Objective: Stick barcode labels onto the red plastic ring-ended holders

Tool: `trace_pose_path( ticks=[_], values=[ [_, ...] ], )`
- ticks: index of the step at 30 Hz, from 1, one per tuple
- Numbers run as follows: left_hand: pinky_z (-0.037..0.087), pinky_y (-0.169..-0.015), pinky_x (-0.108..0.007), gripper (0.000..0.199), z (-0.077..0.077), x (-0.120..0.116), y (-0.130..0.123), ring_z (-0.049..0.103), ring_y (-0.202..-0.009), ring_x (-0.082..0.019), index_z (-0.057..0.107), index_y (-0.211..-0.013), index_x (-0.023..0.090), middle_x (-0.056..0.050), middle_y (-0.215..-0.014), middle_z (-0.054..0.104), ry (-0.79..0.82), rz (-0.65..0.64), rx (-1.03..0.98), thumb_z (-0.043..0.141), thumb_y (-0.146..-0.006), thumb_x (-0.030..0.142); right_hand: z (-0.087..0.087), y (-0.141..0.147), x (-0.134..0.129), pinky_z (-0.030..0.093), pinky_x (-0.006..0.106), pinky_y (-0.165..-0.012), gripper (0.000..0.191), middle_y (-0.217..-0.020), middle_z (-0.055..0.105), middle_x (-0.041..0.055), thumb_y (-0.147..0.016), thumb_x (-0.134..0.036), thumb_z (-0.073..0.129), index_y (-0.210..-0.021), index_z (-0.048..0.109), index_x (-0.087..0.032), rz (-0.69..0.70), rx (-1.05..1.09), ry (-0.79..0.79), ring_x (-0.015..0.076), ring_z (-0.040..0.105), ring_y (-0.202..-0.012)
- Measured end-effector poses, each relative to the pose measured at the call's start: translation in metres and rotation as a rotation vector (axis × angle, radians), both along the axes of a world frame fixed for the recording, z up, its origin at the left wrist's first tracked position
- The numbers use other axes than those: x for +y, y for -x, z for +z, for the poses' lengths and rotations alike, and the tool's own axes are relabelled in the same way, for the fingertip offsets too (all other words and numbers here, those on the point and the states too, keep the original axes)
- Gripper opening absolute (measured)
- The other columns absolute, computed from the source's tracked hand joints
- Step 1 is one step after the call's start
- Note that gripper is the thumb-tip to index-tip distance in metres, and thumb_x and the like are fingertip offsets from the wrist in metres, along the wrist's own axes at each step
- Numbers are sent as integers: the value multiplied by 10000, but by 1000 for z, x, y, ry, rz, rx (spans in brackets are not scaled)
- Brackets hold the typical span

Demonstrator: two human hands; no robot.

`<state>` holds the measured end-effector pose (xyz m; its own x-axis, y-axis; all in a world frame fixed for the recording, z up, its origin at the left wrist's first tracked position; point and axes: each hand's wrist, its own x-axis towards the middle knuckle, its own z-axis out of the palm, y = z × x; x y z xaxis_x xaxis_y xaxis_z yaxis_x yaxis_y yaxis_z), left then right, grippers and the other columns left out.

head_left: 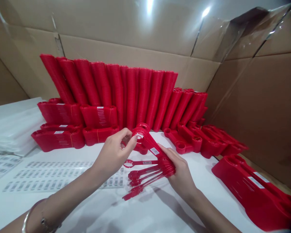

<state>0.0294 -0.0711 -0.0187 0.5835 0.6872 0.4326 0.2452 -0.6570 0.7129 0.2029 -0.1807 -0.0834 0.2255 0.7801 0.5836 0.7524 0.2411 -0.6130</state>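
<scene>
"Where is the red bunch (153, 144)?"

"Mid-scene, held above the counter (135, 216). It slants from its rings at the far left end down to its near right end, with a small white label (154, 151) on its top face."

"What has hold of it?"

"The right hand (183, 170). Its grip is closed round the near right end."

"And the left hand (113, 150)?"

"At the far end, fingers curled and thumb by the rings. The grip is partly closed, but I can't tell whether it pinches anything."

"What are those thin bits?"

"Red strips (138, 178), fanned out leftward from beside the right hand. The top one has an open ring at its left end and a label along it."

"What lies to the left?"

"Barcode sheets (50, 174) flat on the counter, partly behind the left forearm, and a white pile (12, 126) beyond them. A silvery bangle (26, 221) circles the left wrist."

"Farther off?"

"Banded bundles (60, 139) in two tiers at far left, and tall red stacks (132, 97) leaning side by side across the far side, with cardboard (126, 48) behind."

"To the right?"

"Low bundles (212, 139) on the far right, then a large bundle (252, 191) nearer, with two white labels on top."
</scene>
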Motion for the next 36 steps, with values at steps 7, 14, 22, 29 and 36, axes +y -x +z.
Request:
trace_pose_path(
  ticks=[7,14,22,29,36],
  values=[
    [393,-592,-215,233,-7,4,-1,544,-743,-138,532,-1037,197,-8,-839,594,-55,-132,5,371,-881,259,-1,-7,1,432,317,-916,545,-1212,540,68,-707,-50,481,-1234,480,-190,-104,52,-29,205,483,-1142],
    [404,-787,-266,301,-13,7,-3,526,-898,-153,497,-1149,222,-28,-973,557,-102,-111,19,366,-878,225,-1,-10,1,423,322,-923,522,-1203,553,53,-704,-64,499,-1207,504,-204,-131,101,-27,206,499,-1122],
    [444,-756,-269,140,-16,1,-5,537,-821,-132,465,-941,198,-10,-916,542,-30,-22,-148,485,-826,274,1,-10,0,432,310,-901,527,-1195,552,51,-722,-44,472,-1220,492,-214,-120,0,-61,196,508,-1105],
    [446,-743,-254,136,-17,4,-3,545,-812,-132,527,-959,184,-21,-903,561,-234,-37,-163,465,-838,190,-1,-10,2,443,282,-879,550,-1156,581,39,-677,-19,485,-1187,523,-220,-124,53,-71,195,526,-1080],
    [420,-844,-310,658,-43,13,-8,538,-1000,-170,122,-1387,286,-46,-1145,562,-187,-132,26,385,-816,92,0,-7,2,436,292,-895,510,-1161,580,40,-703,-48,511,-1184,526,-219,-127,116,-102,198,532,-1071]
  ],
)
